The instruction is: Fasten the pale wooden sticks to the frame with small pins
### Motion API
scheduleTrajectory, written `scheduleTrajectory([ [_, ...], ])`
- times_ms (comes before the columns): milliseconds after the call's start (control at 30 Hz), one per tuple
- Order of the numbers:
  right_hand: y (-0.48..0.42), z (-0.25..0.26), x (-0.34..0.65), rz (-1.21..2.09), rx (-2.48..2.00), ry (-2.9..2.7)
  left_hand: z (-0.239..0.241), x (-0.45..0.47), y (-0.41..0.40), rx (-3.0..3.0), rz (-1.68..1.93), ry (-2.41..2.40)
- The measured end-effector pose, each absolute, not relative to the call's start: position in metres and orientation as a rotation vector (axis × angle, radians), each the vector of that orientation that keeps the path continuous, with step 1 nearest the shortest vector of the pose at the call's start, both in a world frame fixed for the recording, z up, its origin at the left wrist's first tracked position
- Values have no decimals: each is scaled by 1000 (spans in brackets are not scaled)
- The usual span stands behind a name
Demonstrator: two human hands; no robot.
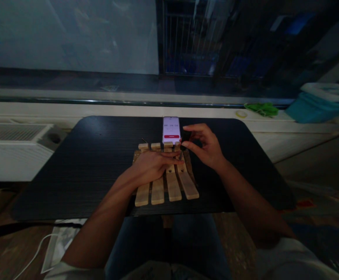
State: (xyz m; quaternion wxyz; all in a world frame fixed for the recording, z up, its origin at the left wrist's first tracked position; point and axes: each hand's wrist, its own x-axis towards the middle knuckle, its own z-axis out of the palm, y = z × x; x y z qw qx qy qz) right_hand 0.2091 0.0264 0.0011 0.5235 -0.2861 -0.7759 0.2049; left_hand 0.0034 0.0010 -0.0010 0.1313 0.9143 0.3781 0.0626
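Several pale wooden slats (174, 187) lie side by side on the black table, with small dark holes showing in the two on the right. My left hand (154, 162) rests flat across them, its fingers stretched to the right over the far part of the rightmost slats. At the far end of the rightmost slat, my right hand (203, 144) pinches a small black object (186, 135) between thumb and fingers. The dim light hides what kind of object it is. Beneath the slats, a brownish patterned piece (188, 163) shows at the side.
A lit phone (171, 126) showing a timer stands just beyond the slats on the black table (99, 163). Along the window sill are a tape roll (241, 114), a green cloth (262, 109) and a teal bin (312, 105). A white radiator (8, 155) is at left.
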Motion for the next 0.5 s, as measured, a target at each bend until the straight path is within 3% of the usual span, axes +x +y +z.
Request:
scheduleTrajectory([
  [300,27,-5,207,461,-730,-1842,1,5,1,2650,153,1112],
  [500,25,-3,210,726,-638,-1814,0,4,1,2650,175,1097],
])
